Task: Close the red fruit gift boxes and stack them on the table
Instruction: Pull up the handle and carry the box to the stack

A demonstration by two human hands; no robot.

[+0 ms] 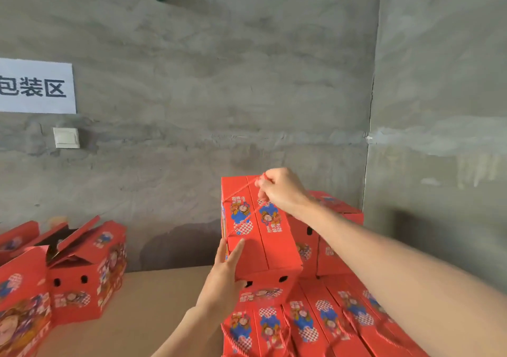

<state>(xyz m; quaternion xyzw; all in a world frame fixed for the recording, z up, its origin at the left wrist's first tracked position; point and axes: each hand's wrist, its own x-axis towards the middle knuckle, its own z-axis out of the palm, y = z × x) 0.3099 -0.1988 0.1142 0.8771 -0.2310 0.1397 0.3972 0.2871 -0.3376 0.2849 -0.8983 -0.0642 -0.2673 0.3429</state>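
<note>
A closed red fruit gift box [270, 249] stands on top of a layer of closed red boxes [315, 326] at the right of the table. My right hand [282, 190] is above its far top edge and pinches the box's red cord handle [241, 192], pulling it taut. My left hand [225, 280] lies with straight fingers against the box's near left corner. At the left stand open red boxes [85, 271] with their flaps up.
The brown table top [153, 310] shows between the two groups of boxes. More closed red boxes [337, 236] stand behind the held box against the grey concrete wall. A white paper sign [35, 86] and a wall switch [66, 137] hang at the left.
</note>
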